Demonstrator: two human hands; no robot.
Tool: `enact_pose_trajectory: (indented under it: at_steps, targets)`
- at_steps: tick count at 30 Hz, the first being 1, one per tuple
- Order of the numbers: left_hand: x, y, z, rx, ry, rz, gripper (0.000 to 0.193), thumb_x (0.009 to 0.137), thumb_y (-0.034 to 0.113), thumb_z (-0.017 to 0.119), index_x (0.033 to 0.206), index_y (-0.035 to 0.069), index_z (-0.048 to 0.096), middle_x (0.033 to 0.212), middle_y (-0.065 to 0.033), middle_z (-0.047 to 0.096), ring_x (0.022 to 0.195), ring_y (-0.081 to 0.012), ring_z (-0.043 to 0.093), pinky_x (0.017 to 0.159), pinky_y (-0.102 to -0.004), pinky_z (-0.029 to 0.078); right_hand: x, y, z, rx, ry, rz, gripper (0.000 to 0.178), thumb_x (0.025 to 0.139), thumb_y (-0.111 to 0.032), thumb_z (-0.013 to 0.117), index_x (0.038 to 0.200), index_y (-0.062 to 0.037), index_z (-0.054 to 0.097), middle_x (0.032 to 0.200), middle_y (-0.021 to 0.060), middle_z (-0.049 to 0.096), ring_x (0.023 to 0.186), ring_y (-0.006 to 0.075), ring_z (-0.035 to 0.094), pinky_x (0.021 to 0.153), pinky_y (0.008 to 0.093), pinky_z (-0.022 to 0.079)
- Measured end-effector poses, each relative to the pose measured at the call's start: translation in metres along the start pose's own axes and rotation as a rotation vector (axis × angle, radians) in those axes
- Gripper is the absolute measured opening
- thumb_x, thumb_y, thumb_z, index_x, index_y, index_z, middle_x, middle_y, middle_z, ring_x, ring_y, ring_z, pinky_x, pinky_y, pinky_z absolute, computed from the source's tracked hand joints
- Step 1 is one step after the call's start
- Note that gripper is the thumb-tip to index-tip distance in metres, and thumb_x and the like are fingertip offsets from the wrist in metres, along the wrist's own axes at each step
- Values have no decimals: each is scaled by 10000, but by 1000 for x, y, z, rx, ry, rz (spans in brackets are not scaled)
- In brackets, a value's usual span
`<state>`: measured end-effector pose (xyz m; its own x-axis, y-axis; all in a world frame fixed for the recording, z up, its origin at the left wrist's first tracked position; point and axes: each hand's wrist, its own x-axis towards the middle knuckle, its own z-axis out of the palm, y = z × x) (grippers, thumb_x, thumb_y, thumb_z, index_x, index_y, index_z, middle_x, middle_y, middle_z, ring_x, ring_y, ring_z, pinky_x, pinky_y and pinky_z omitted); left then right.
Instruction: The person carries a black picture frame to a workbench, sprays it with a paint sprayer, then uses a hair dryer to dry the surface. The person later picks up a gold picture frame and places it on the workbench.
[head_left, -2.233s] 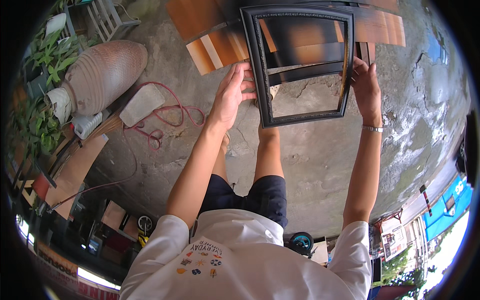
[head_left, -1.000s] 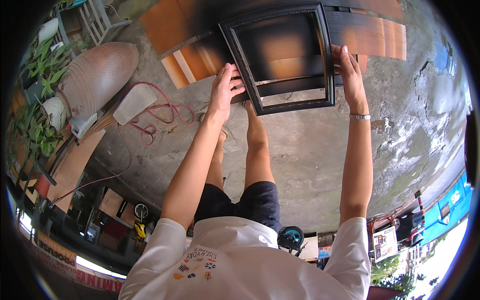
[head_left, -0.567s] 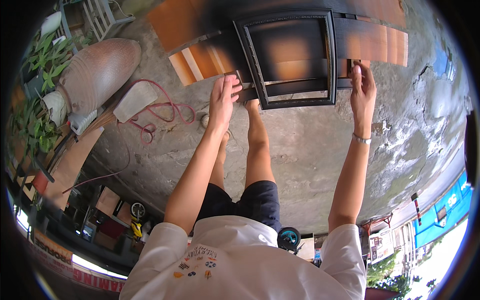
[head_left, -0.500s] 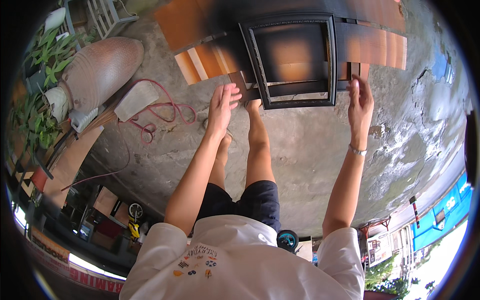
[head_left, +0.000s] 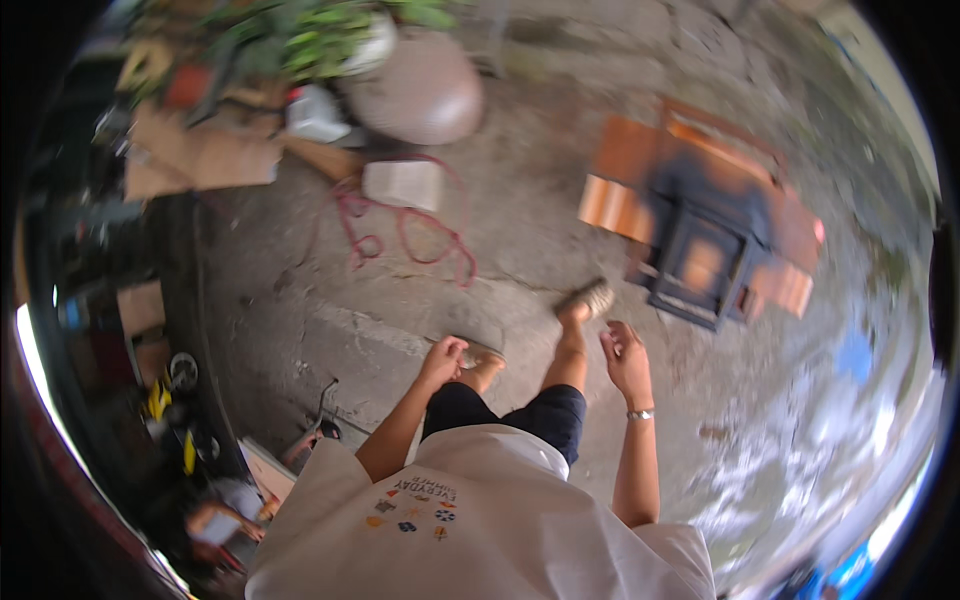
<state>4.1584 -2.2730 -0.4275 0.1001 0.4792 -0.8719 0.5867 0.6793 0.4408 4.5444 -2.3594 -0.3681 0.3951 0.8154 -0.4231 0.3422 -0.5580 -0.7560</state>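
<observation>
On my white shirt (head_left: 500, 510), dark lettering sits with small coloured pictures, blue and orange among them. The black frame (head_left: 684, 309) is rectangular, with a moulded border, and rests on a spread of flat orange-brown boards (head_left: 622, 150) darkened with soft-edged black patches. They lie on rough, stained concrete floor (head_left: 520, 245), along with a looped reddish hose (head_left: 430, 258), a pale oblong block (head_left: 403, 185) and a rounded brownish jar (head_left: 425, 95). The frame is ahead of my right grip (head_left: 627, 365) and further to the right, clear of it; that thumb and those fingers stand apart, loosely bent and empty. My left grip (head_left: 441, 362), further from the frame, is half curled; blur keeps me from telling whether thumb and fingers meet.
</observation>
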Motion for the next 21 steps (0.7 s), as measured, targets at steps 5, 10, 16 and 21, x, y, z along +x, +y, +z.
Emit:
enact_pose_trajectory:
  at_steps: [5, 10, 16, 21]
  targets:
    - [-75, -118, -142, 152, 454, 65, 400, 992, 375, 535, 886, 29, 704, 775, -184, 673, 605, -324, 629, 627, -428, 488, -20, -105, 100, -78, -98, -229, 262, 948, -231, 642, 1103, -20, 641, 888, 167, 695, 759, 280, 691, 667, 367, 533]
    - [-112, -217, -257, -165, 481, -35, 419, 972, 419, 566, 869, 42, 716, 764, -127, 661, 623, -230, 616, 586, -360, 481, -40, -228, 196, -168, -218, -342, 293, 940, -264, 653, 1093, -14, 650, 864, 168, 699, 748, 271, 695, 666, 360, 539]
    - [-135, -290, -334, -718, 553, -53, 419, 984, 437, 545, 948, 45, 688, 745, -28, 610, 611, -113, 553, 553, -264, 455, 19, -408, 310, -40, -193, -782, 273, 1006, -256, 567, 1088, 3, 593, 822, 145, 646, 734, 221, 629, 650, 345, 490]
    - [-152, -342, -334, -939, 609, -145, 473, 978, 498, 529, 1043, 53, 676, 778, -55, 636, 647, -144, 596, 596, -290, 498, 111, -612, 443, 81, -204, -965, 315, 990, -293, 592, 1130, -14, 546, 937, 213, 674, 836, 385, 671, 739, 425, 521]
